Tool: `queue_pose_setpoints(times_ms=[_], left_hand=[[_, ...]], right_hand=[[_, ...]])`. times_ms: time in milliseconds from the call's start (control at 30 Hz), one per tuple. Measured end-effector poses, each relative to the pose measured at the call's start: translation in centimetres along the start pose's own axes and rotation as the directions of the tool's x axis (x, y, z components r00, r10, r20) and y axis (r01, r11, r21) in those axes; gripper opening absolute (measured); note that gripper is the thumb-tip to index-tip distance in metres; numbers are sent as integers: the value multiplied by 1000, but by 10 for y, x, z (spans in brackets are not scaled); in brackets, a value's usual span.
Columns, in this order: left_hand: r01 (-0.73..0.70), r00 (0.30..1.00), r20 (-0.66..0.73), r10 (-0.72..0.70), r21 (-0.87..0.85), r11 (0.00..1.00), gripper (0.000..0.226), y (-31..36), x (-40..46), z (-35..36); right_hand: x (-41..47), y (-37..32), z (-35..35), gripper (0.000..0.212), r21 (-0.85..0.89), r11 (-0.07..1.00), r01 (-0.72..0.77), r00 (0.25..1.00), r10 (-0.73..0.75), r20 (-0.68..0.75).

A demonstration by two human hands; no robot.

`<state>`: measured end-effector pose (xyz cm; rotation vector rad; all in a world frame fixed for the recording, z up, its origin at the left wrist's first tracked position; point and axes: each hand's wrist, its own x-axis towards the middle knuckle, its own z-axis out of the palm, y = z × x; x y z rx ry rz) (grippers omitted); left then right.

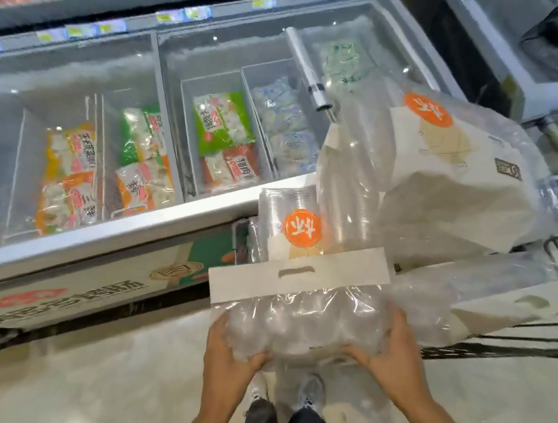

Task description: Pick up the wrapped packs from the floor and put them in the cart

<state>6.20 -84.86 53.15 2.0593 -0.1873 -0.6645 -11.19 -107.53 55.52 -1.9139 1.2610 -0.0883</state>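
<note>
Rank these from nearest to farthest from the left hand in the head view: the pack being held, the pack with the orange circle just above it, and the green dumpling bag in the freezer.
1. Held pack: gripped by the left hand at its lower left corner.
2. Orange-circle pack: just above the held pack's white header.
3. Green dumpling bag: up and left, inside the freezer.

The freezer point(112, 145) stands on the left. The cart point(531, 355) is right of it, with packs point(447, 167) piled, maybe inside. One pack point(298, 313) sits in front, between both hands.
</note>
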Motion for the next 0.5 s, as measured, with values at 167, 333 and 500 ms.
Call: queue_pose_setpoints(times_ms=[167,333,500], left_hand=[[-171,969,-170,180,63,983,127,58,-5,-31],[-427,865,-11,502,509,747,93,85,12,-27],[-440,852,21,523,570,694,79,103,28,-27]], right_hand=[[-13,-75,-37,129,-102,950,296,935,-310,-172],[-5,-117,-23,97,-504,759,413,837,-535,-120],[-4,-143,-17,82,-569,740,358,841,-521,-149]])
